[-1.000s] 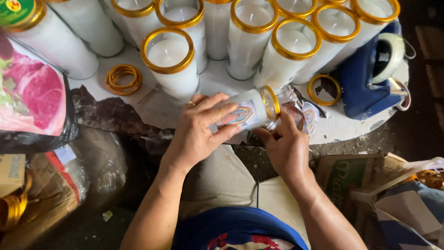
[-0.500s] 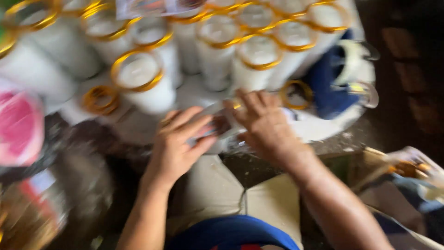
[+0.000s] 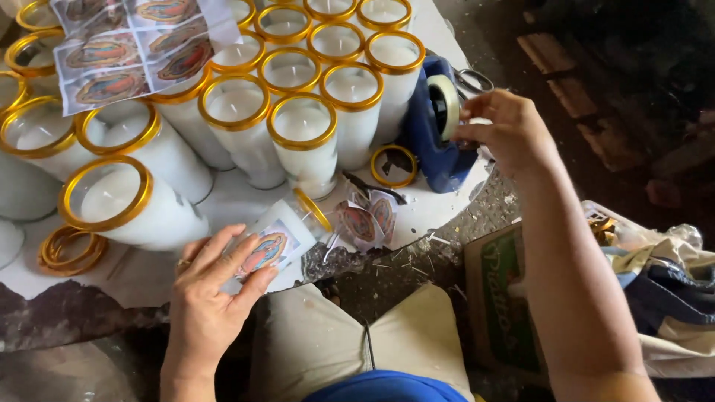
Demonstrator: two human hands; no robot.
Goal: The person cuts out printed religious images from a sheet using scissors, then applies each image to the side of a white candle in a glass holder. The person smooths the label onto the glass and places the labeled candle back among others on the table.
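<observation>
My left hand (image 3: 216, 290) presses a paper picture label against a glass candle jar (image 3: 287, 231) with a gold rim, which lies on its side on the white tabletop (image 3: 231, 201). My right hand (image 3: 506, 130) has reached up to the blue tape dispenser (image 3: 439, 126) and pinches at the tape roll (image 3: 448, 104). Two small cut-out picture labels (image 3: 369, 219) lie just right of the jar. Several upright white candle jars with gold rims (image 3: 302, 141) stand behind.
A sheet of printed picture labels (image 3: 126, 48) rests on top of the jars at the upper left. Loose gold rings lie at the left (image 3: 71, 249) and near the dispenser (image 3: 395, 165). Scissors (image 3: 473, 78) lie behind the dispenser. A cardboard box (image 3: 506, 298) and bags are at the right.
My right hand left the jar and moved up right to the tape dispenser. My left hand stays on the jar, holding the label. The camera view shifted upward.
</observation>
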